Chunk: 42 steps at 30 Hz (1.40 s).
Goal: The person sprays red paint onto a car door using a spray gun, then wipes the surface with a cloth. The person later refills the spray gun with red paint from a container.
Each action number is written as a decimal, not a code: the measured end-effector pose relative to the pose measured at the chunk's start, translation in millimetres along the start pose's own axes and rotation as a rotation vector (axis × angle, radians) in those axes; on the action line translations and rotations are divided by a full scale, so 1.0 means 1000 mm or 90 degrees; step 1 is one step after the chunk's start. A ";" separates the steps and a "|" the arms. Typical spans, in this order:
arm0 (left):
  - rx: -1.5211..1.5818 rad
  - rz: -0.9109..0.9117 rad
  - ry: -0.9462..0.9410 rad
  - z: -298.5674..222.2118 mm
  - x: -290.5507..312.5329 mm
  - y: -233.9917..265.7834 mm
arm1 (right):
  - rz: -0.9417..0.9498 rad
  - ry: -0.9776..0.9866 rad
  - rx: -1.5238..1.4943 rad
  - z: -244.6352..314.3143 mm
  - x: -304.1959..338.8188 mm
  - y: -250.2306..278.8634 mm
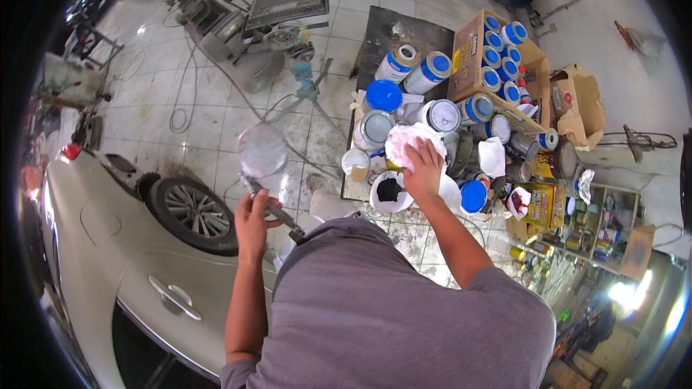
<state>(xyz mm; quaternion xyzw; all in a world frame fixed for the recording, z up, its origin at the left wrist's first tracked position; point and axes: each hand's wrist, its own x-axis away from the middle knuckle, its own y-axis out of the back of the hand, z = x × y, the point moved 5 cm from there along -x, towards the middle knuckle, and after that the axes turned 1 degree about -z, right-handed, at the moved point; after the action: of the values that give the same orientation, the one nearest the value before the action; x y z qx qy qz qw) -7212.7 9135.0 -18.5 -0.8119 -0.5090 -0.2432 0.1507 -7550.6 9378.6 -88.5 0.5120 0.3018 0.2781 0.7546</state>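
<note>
My left hand (pixel 252 225) is wrapped round a paint spray gun (pixel 282 217), with a round translucent cup (pixel 262 150) on it, beside the beige car. On the right, my right hand (pixel 427 169) has its fingers curled onto a crumpled white and pinkish rag (pixel 401 141) among the paint cans. Just below the rag is a white tub (pixel 404 200) with dark paint in it. An open can with a grey lid (pixel 378 130) stands left of the rag, and a white-lidded can (pixel 442 115) stands behind it. The rag's underside is hidden.
A cardboard box (pixel 468 54) of blue-capped cans stands at the back of the bench. Nearer lies a blue lid (pixel 473 196). A teal stand (pixel 304 86) spreads its legs on the tiled floor. The beige car (pixel 94 209) and its wheel (pixel 193 215) are at my left.
</note>
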 end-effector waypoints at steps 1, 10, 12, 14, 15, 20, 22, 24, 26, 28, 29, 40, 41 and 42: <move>-0.003 0.002 0.000 -0.008 -0.006 0.006 | 0.011 0.002 -0.012 -0.004 -0.002 0.002; 0.048 -0.018 0.058 -0.039 -0.094 0.048 | -0.394 -0.285 -0.451 0.025 -0.102 0.114; 0.063 -0.018 0.050 -0.043 -0.117 0.059 | -0.162 -0.188 -0.391 0.084 -0.134 0.106; 0.093 0.055 0.057 -0.058 -0.142 0.063 | 0.045 -0.136 -0.451 0.154 -0.153 0.058; 0.078 0.045 0.065 -0.077 -0.148 0.066 | 0.093 -0.092 -0.477 0.203 -0.164 0.035; -0.076 0.038 -0.030 -0.095 -0.229 0.122 | 0.348 0.137 -0.396 0.431 -0.197 -0.078; -0.117 -0.012 -0.141 -0.108 -0.262 0.148 | 0.307 0.214 -0.424 0.490 -0.216 -0.124; -0.149 -0.033 -0.128 -0.155 -0.278 0.180 | 0.268 0.299 -0.395 0.547 -0.250 -0.142; -0.129 -0.039 -0.113 -0.160 -0.312 0.214 | 0.274 0.340 -0.391 0.592 -0.271 -0.160; -0.129 -0.053 -0.124 -0.179 -0.342 0.255 | 0.277 0.352 -0.414 0.634 -0.297 -0.187; -0.130 -0.065 -0.135 -0.193 -0.351 0.273 | 0.267 0.362 -0.422 0.656 -0.312 -0.200; -0.112 -0.211 -0.058 -0.164 -0.449 0.571 | 0.215 0.425 -0.484 0.852 -0.449 -0.348; -0.275 -0.345 0.003 -0.106 -0.447 0.604 | 0.234 0.452 -0.495 0.877 -0.466 -0.358; -0.419 -0.322 0.144 -0.034 -0.441 0.627 | 0.258 0.480 -0.510 0.902 -0.485 -0.365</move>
<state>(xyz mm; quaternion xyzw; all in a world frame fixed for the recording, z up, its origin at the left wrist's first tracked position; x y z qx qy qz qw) -6816.6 8512.5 -229.7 -0.6346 -0.5673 -0.5095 -0.1259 -7163.8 8362.6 -83.8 0.1000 0.3172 0.6721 0.6616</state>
